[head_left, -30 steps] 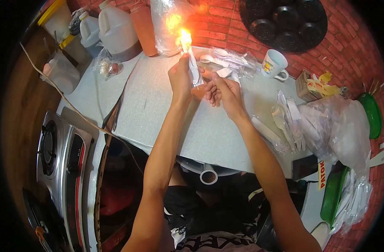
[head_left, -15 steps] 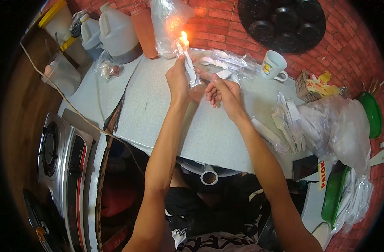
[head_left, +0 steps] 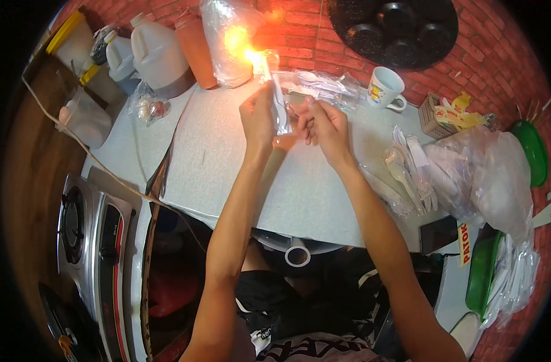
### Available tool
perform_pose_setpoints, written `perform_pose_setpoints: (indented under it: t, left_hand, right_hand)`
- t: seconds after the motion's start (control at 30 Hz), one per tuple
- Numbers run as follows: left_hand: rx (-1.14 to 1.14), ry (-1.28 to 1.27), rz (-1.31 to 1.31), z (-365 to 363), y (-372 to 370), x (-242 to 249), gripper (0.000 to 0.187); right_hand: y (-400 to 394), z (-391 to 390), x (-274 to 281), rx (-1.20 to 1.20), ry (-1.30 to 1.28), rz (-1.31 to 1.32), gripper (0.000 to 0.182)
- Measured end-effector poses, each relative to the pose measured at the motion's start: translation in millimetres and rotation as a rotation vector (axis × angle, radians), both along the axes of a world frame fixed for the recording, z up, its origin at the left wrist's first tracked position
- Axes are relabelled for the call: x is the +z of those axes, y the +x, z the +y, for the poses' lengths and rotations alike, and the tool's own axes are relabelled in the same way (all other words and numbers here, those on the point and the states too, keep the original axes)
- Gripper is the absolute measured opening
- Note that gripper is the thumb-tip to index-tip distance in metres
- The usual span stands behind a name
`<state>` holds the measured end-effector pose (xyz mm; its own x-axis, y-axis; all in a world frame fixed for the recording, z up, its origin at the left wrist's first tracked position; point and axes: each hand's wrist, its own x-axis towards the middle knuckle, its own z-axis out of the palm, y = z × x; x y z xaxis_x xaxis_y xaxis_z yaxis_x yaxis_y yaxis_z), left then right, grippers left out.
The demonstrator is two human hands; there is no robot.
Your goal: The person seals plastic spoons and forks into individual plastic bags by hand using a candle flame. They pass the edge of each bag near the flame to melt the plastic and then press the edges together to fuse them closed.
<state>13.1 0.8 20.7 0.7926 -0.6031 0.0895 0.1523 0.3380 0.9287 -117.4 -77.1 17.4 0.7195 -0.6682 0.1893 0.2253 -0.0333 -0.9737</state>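
Observation:
My left hand is closed around a clear plastic packet of white plastic cutlery, held upright. The packet's upper end reaches a bright candle flame, whose glare hides the candle. Just right of the packet, my right hand has its fingers curled and thumb pressed against the index finger. Whether anything is pinched there I cannot make out. Behind my hands lie more wrapped spoons on the pale tabletop.
A cartoon mug stands at the back right. Loose plastic cutlery and plastic bags lie on the right. Jugs and an orange container line the back left. A gas stove sits at the left.
The packet's upper end now meets the flame, which flares much brighter and wider. My right hand has moved slightly closer to the packet. The whole view has shifted a little.

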Motion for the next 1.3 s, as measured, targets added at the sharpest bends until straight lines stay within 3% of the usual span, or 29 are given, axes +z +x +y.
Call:
perform_pose_setpoints:
  t: [0.07,0.33,0.53,0.67,0.93,1.3]
  left_hand:
    - [-0.043,0.015,-0.234,-12.7,-0.6,-21.4,0.039]
    - [-0.251,0.096,-0.327,-15.9,-43.2,-19.6,0.042]
    - [-0.320,0.168,-0.409,-13.4,-42.4,-20.2,0.044]
    - [-0.290,0.175,-0.459,-12.0,-38.5,-17.7,0.043]
    - [-0.294,0.139,-0.523,-9.9,-31.3,-13.3,0.041]
    - [-0.288,0.156,-0.521,-11.4,-26.7,-18.3,0.041]
  right_hand:
    - [0.6,-18.8,-7.3,-0.056,0.017,-0.084,0.043]
    - [-32.2,-53.1,16.5,-0.245,0.108,-0.192,0.040]
    - [-33.1,-61.5,6.4,-0.189,-0.017,-0.109,0.036]
    - [-32.1,-62.4,3.7,-0.208,-0.022,-0.123,0.038]
    - [-29.4,-60.5,11.2,-0.265,0.064,-0.073,0.060]
    - [-36.7,-63.1,15.4,-0.152,0.207,-0.191,0.060]
